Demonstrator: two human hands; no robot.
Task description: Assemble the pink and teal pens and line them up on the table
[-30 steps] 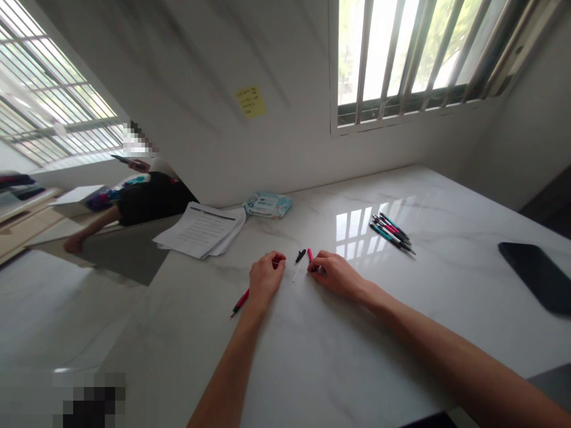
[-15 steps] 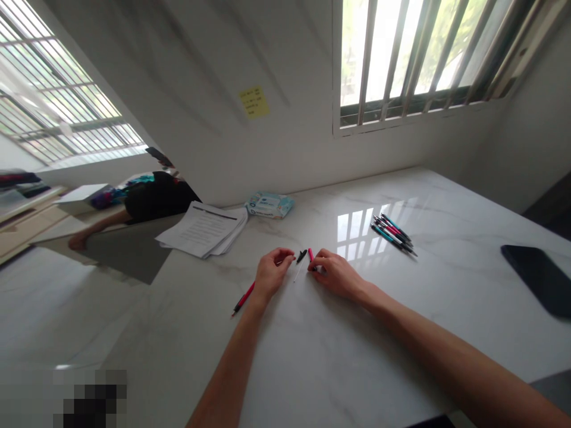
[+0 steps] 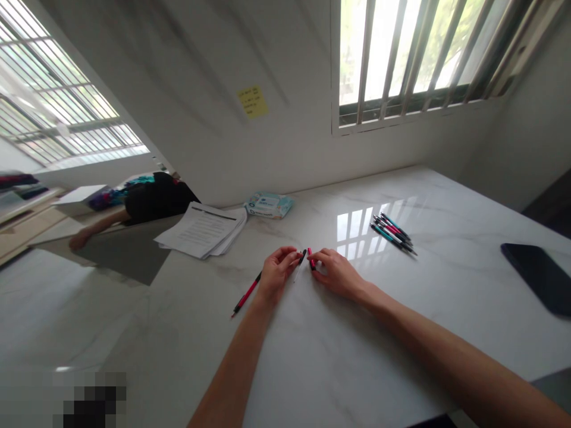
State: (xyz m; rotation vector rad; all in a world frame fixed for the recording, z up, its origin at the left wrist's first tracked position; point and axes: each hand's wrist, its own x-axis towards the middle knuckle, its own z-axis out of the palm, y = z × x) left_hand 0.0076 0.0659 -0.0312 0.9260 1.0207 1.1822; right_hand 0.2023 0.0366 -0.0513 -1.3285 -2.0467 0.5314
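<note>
My left hand (image 3: pixel 275 272) rests on the white marble table (image 3: pixel 339 356), its thumb and fingers pinched at the end of a small black pen part (image 3: pixel 303 255). My right hand (image 3: pixel 338 274) is closed on a short red pen piece (image 3: pixel 310 259), held close to the black part. A thin white refill (image 3: pixel 297 274) lies on the table between the hands. Behind my left wrist lies a red pen barrel with a black tip (image 3: pixel 245 295), which neither hand touches.
A bunch of several pens (image 3: pixel 392 233) lies to the right of the hands. A stack of papers (image 3: pixel 203 229) and a pack of wipes (image 3: pixel 269 205) sit near the wall. A dark phone (image 3: pixel 539 276) lies far right. Another person (image 3: pixel 154 198) sits at the left.
My left hand has slid right, and its fingers have closed on the end of the black pen part. The right hand has stayed in place with the red piece.
</note>
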